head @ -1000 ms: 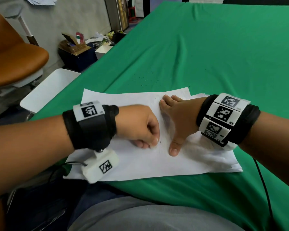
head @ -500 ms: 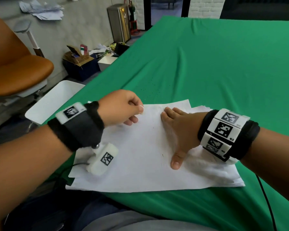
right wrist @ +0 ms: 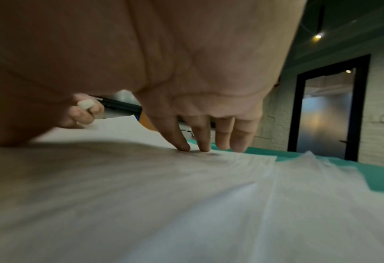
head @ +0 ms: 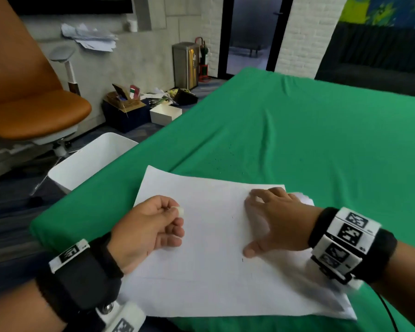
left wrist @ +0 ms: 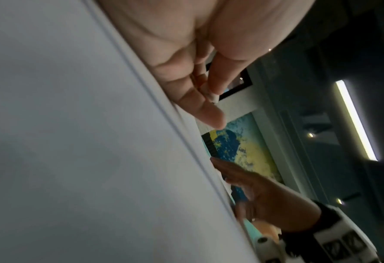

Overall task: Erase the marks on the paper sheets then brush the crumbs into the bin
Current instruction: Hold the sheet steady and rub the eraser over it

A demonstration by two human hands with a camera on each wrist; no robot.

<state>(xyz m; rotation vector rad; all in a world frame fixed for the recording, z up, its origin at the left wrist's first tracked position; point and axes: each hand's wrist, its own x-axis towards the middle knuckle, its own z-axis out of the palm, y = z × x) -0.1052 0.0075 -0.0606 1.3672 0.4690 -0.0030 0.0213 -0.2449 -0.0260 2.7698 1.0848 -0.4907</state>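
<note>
Left hand [head: 145, 230] pinches a small white eraser [head: 180, 210] between thumb and forefinger, remaining fingers curled under; the eraser tip pokes out past the knuckles and sits above the top paper sheet [head: 209, 279], not visibly touching it. From the right wrist view the same eraser [right wrist: 85, 104] shows as a rounded white nub in the fingers. The heel of the left hand lies over the sheet's left edge. Right hand [head: 276, 224] is spread, fingers nearly straight, holding nothing: fingertips [right wrist: 183, 146] press down on the sheet near its far right corner, thumb planted nearer the person. At least 2 short dark pencil marks [head: 242, 259] show on the sheet, just beside the right thumb. More sheets lie beneath, their edges fanning out past the right side of the top one [right wrist: 310, 160]. The stack sits on a green tablecloth [head: 309, 140], close to the near edge. Dark eraser crumbs [head: 225, 155] are scattered on the cloth beyond the paper's far edge. A white bin [head: 91, 159] stands on the floor just beside the table's left edge. Further left, an orange office chair [head: 34, 111].
</note>
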